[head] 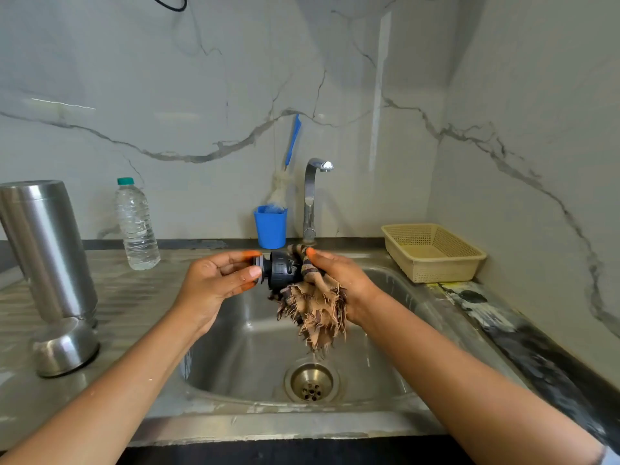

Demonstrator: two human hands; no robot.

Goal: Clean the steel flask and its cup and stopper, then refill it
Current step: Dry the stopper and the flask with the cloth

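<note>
Home kitchen, steel sink (pixel 385 283) with tap (pixel 310 199), marble-look wall tiles (pixel 167 78), draining basket (pixel 432 251)

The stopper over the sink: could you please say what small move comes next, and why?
Probably twist the stopper a little with the left hand, so the cloth in the right hand wipes round it: fingers pinch its narrow end, and the cloth covers only the other end.
</note>
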